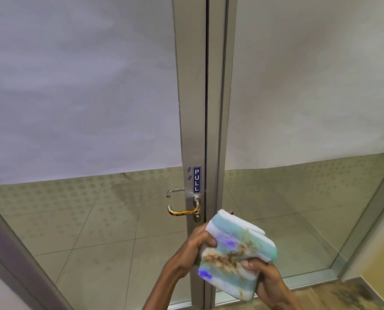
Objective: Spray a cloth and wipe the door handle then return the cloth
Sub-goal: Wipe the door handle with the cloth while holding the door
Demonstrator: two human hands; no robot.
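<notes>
Stile (193, 108) centre; left pane (74, 86) and right pane (309, 86) either side. Handle (183, 209) on stile, projecting left; sign (197, 179) just above it, lock (197, 217) just below. Cloth (235, 253) near, right of and below handle, not touching it. Left hand (195, 247) holds cloth's left edge, right hand (267, 280) its near right corner. Floor (97, 231) far, behind panes.

L hand (194, 246) gripping, R hand (266, 281) pinching
</notes>
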